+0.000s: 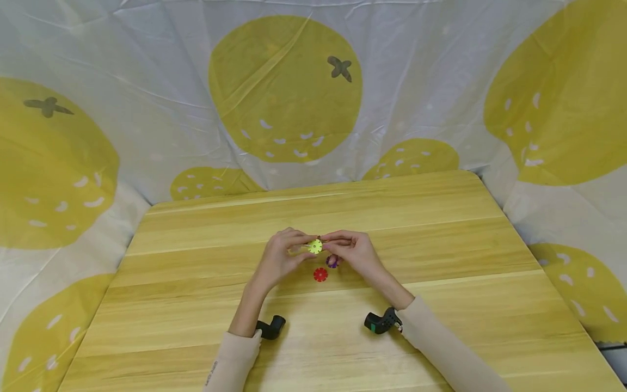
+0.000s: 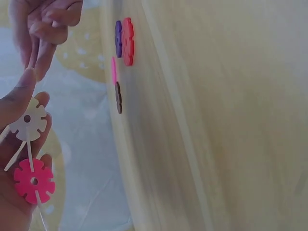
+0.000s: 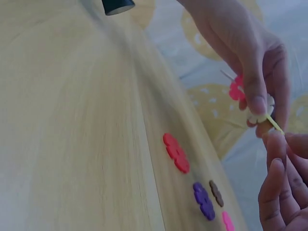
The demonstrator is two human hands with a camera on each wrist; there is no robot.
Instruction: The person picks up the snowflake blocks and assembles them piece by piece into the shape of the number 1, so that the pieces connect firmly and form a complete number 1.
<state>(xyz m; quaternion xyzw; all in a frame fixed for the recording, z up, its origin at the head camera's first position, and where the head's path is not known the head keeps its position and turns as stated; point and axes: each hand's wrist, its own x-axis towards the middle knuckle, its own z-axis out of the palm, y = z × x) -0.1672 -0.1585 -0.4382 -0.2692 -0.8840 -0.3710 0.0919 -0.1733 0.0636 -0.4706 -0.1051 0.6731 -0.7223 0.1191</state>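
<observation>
My left hand (image 1: 279, 258) pinches a white notched disc (image 2: 37, 126) threaded on a pale string; a pink notched disc (image 2: 45, 179) hangs on the same string below it. At the left fingertips a yellow notched disc (image 1: 315, 246) faces the head camera; in the right wrist view it looks like a thin yellow strip. My right hand (image 1: 356, 253) meets it from the other side, thumb and fingers pinching its edge. Whether those fingers also hold the string is hidden. Below the hands lie a red notched disc (image 1: 320, 275) and a purple one (image 3: 204, 201).
On the wooden table (image 1: 196, 305) a brown disc (image 3: 216, 193) and another pink disc (image 3: 227, 221) lie beside the purple one. Black wrist devices (image 1: 379, 322) sit at both wrists. A patterned cloth (image 1: 161, 125) hangs behind the table.
</observation>
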